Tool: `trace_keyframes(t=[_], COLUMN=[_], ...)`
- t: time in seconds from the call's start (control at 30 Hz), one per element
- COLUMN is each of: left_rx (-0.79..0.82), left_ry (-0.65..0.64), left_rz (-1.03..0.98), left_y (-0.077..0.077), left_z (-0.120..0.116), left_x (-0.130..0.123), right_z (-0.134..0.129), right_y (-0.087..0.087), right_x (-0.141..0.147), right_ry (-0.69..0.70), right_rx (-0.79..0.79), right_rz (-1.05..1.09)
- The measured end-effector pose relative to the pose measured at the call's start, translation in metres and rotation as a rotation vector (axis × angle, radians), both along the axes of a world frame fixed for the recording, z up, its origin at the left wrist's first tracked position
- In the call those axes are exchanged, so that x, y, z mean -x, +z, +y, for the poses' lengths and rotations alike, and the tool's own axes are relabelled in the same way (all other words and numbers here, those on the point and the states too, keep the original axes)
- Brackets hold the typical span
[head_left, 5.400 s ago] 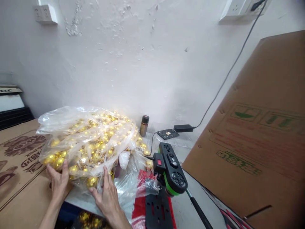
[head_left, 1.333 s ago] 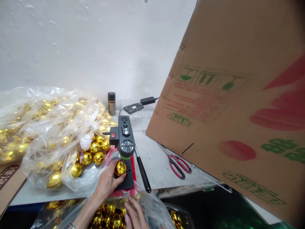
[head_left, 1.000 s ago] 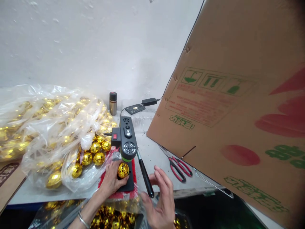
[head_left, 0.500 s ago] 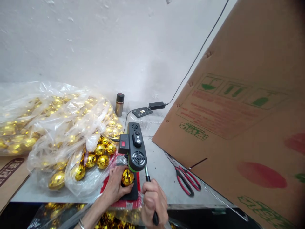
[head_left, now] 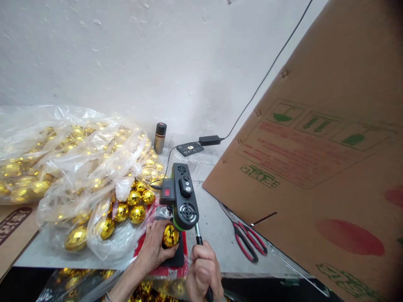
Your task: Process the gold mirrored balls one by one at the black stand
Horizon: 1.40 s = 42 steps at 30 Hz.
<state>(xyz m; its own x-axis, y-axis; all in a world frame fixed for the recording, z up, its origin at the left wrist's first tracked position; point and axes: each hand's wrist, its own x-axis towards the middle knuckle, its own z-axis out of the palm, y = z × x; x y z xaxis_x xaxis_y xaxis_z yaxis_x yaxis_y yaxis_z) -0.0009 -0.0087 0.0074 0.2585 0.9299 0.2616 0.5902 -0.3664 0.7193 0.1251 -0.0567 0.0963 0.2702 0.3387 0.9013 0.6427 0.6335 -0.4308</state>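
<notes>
My left hand (head_left: 155, 245) is closed around a shiny gold mirror ball (head_left: 170, 235), thumb in front and fingers behind. The ball sits over the black base plate (head_left: 176, 256) of a small black press-like machine (head_left: 185, 195), just under its front end. In my right hand (head_left: 204, 268) is the black-gripped lever (head_left: 199, 240) of that machine, its metal rod running up beside the round vent. The underside of the machine's head, where it meets the ball, is hidden from me.
At left lies a large clear plastic bag (head_left: 103, 172) full of gold balls, several loose at its mouth. Red-handled pliers or cutters (head_left: 250, 241) lie at right, beside a big cardboard box (head_left: 302, 176). A spray can (head_left: 160, 138) and a power adapter (head_left: 210, 140) stand by the wall.
The whole view has shifted slightly, so things appear a little further right. Both hands keep their grips on the ball and the lever.
</notes>
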Motion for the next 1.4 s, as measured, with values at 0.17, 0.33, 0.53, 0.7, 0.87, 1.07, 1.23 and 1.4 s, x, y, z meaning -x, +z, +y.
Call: trace_keyframes(t=[0.17, 0.33, 0.53, 0.7, 0.87, 1.07, 1.23, 1.4], left_rx=[0.004, 0.012, 0.039, 0.042, 0.047, 0.079, 0.119, 0.060], left_ry=[-0.012, -0.018, -0.015, -0.016, -0.018, -0.036, -0.035, -0.025], left_rz=[0.024, 0.017, 0.010, -0.005, -0.019, -0.035, -0.020, -0.047], left_y=[-0.001, 0.000, 0.001, 0.003, 0.003, 0.006, 0.011, 0.000], left_z=[0.000, 0.000, 0.000, 0.001, 0.002, 0.001, 0.006, -0.005], left_x=[0.000, 0.001, 0.001, 0.001, 0.001, 0.002, 0.003, 0.011], right_z=[-0.001, -0.001, -0.002, -0.001, -0.003, 0.000, -0.001, -0.006], right_y=[-0.005, -0.012, -0.014, -0.015, -0.029, -0.052, -0.031, 0.040], right_x=[0.000, -0.001, 0.001, 0.003, 0.002, -0.002, -0.008, -0.008], right_ry=[0.038, 0.065, 0.066, 0.027, 0.037, 0.045, 0.094, 0.183], right_rx=[0.020, -0.002, 0.011, 0.001, 0.043, 0.032, 0.035, 0.173], right_rz=[0.026, 0.049, 0.077, 0.096, 0.030, -0.012, -0.091, 0.070])
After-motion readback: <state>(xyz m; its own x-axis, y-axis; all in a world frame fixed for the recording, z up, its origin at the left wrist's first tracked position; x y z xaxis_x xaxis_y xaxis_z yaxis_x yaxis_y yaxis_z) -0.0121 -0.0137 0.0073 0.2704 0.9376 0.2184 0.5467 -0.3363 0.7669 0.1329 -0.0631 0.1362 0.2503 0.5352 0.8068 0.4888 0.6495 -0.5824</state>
